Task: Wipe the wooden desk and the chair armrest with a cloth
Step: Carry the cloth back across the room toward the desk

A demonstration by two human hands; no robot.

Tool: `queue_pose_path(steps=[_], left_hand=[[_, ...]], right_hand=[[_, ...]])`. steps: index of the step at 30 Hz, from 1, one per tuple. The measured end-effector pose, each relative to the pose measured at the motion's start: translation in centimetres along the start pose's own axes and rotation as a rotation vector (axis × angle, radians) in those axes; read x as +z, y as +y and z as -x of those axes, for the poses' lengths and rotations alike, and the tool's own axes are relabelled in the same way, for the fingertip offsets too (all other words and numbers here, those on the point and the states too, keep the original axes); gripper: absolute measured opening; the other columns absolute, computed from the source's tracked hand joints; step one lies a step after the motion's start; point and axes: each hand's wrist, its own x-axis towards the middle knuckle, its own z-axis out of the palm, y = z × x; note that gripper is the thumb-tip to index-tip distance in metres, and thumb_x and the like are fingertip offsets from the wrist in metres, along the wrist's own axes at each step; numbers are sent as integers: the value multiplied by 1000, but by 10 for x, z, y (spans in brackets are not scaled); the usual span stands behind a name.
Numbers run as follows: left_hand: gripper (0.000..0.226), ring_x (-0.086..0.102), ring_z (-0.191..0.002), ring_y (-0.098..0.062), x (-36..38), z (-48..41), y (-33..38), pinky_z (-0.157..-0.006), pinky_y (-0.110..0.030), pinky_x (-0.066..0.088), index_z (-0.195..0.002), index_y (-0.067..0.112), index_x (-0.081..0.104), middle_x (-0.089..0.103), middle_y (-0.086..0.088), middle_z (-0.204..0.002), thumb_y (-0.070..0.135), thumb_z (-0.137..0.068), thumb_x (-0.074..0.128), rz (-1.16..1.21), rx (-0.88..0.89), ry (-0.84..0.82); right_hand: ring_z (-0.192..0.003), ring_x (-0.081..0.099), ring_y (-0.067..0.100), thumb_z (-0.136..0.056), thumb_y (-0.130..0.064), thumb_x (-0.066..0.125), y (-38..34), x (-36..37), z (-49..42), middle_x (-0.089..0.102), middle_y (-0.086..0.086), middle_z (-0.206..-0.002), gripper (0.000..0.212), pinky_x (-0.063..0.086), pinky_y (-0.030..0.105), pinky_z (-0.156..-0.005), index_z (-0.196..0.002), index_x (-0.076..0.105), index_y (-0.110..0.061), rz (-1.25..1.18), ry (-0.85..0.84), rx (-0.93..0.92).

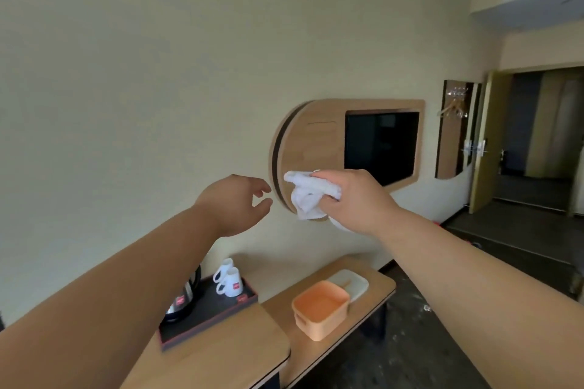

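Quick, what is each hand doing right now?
Left hand: open, empty.
Right hand: closed, holding the white cloth.

A single wide-angle camera worn on the person's head is looking forward along both outstretched arms, close behind the hands. It is facing a cream wall (142, 73) and angling slightly down, catching the desk (240, 354) low in view and an open doorway (543, 136) far right.

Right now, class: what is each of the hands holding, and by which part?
The right hand grips a bunched white cloth around one end; the left hand holds nothing.
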Motion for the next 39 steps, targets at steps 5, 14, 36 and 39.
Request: queue_pose_path(steps=[5,14,36,39], left_hand=[[34,63,-101,-6,69,-102,55,-86,-33,55,-123,38,66,62,27,-99,52,-95,54,75,-7,35],[39,60,-104,-5,168,-251,116,-88,-36,55,-127,38,64,66,22,-113,54,-95,52,91,-27,-5],[45,61,-114,-12,301,-557,3,-84,-33,53,-136,38,58,68,15,-127,55,-95,48,-73,14,-10],[43,60,-113,-11,298,-567,-27,-78,-30,48,-134,38,59,68,16,-124,55,-95,49,-96,-56,16]], right_hand=[[-89,72,13,-87,-26,48,120,-38,-45,76,-12,-101,40,65,45,-78,-113,69,-48,55,17,11],[-92,67,2,-85,-24,49,288,-84,-114,73,-22,-102,42,63,34,-76,-101,66,-59,75,37,83],[-84,64,11,-84,-31,42,491,31,-405,68,-11,-88,23,59,41,-73,-90,60,-45,213,-59,-61],[-77,65,14,-87,-25,49,496,57,-438,67,-9,-81,31,60,42,-68,-80,53,-55,143,-75,-68]])
